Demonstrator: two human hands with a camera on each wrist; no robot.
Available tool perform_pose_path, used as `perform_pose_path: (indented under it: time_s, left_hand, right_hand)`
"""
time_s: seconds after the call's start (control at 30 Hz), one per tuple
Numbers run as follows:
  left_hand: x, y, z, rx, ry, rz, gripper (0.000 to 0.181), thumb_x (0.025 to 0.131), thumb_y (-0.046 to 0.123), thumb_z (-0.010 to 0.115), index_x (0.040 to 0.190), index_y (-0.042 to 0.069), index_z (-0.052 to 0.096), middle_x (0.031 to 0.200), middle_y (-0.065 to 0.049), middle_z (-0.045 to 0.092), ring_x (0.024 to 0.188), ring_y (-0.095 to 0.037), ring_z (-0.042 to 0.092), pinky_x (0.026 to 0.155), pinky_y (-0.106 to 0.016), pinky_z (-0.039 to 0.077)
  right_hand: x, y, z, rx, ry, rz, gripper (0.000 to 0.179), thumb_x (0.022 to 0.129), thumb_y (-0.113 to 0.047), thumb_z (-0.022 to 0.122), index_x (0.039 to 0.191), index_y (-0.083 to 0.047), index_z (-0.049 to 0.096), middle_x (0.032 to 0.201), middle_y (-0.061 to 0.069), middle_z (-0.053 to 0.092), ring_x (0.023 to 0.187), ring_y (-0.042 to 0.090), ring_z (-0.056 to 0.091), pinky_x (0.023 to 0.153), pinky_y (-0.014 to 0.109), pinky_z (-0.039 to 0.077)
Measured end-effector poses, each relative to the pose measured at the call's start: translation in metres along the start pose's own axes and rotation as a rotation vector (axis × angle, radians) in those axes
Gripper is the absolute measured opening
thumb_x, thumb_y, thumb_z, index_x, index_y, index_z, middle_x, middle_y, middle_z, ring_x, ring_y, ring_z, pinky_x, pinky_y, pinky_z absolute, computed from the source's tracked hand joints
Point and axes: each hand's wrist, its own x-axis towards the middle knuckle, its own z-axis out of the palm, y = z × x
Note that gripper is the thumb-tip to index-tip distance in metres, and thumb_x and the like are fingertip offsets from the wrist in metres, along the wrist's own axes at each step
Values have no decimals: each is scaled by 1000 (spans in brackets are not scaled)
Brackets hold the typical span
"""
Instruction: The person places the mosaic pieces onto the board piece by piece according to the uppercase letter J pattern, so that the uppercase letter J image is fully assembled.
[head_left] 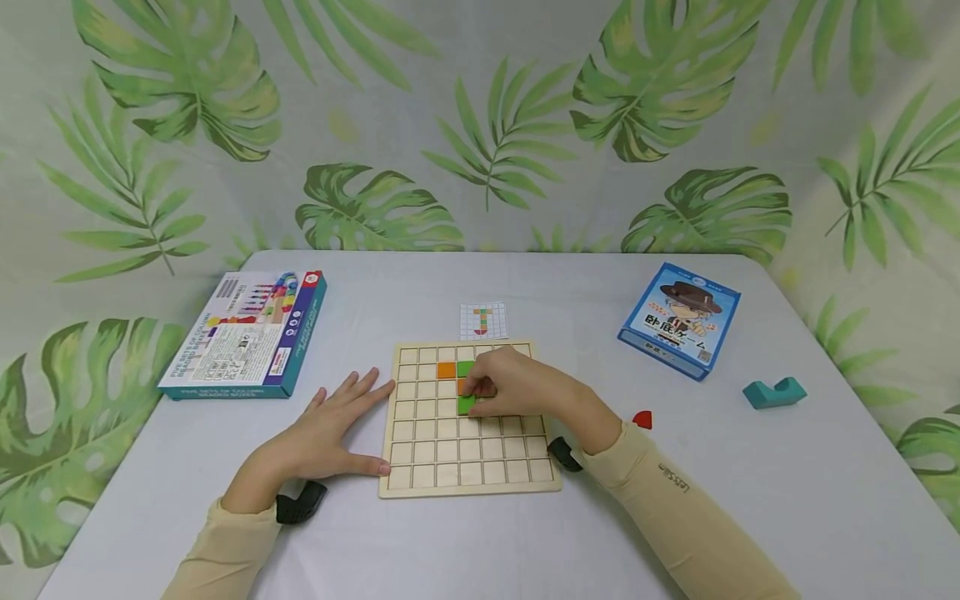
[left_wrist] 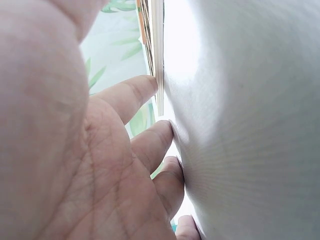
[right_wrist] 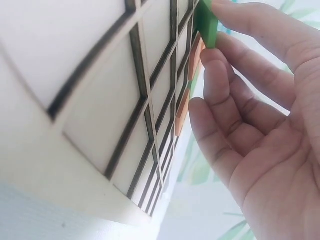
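Observation:
A wooden grid board (head_left: 447,452) lies on the white table. My right hand (head_left: 517,385) is over its upper middle and pinches a green square tile (right_wrist: 207,25) between thumb and fingers, at a grid cell. Above that tile in the same column are a partly covered orange tile (head_left: 462,387) and another green tile (head_left: 465,367). One more orange tile (head_left: 446,370) sits just left of the top green one. Fingers spread, my left hand (head_left: 326,429) rests by the board's left side, its thumb and index fingertips at the edge.
Behind the board lies a small card (head_left: 483,321) printed with a coloured pattern. A red rounded piece (head_left: 642,419) is near my right forearm, and a teal notched block (head_left: 775,392) lies farther right. Boxes stand at both sides, one teal and purple (head_left: 243,337), one blue (head_left: 681,321).

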Motion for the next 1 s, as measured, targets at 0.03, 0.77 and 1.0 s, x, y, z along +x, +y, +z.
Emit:
perform_pose_path:
  time_s: [0.03,0.77,1.0]
  left_hand:
    - [0,0,0,1,0,0,115,78,63,89,170,24,33,181,-15,18,166,-50,9,126,-81,1]
    - [0,0,0,7,4,9,115,77,63,89,170,22,34,181,-16,18,166,-51,10,125,-81,3]
    - [0,0,0,9,-2,5,116,77,63,89,170,22,34,181,-16,18,166,-50,10,126,-81,2]
  right_hand:
    - [0,0,0,-1,0,-1,16,92,-14,86,106,-8,81,99,1,75,82,1,62,78,17,57]
    - [-21,2,-20,12,51,102,12,98,-18,78,108,-11,81,102,-4,74,92,9,66,87,29,61]
    - [-50,7,-38,-7,64,150,16,99,-20,79,111,-10,80,102,-3,75,92,9,65,90,45,62]
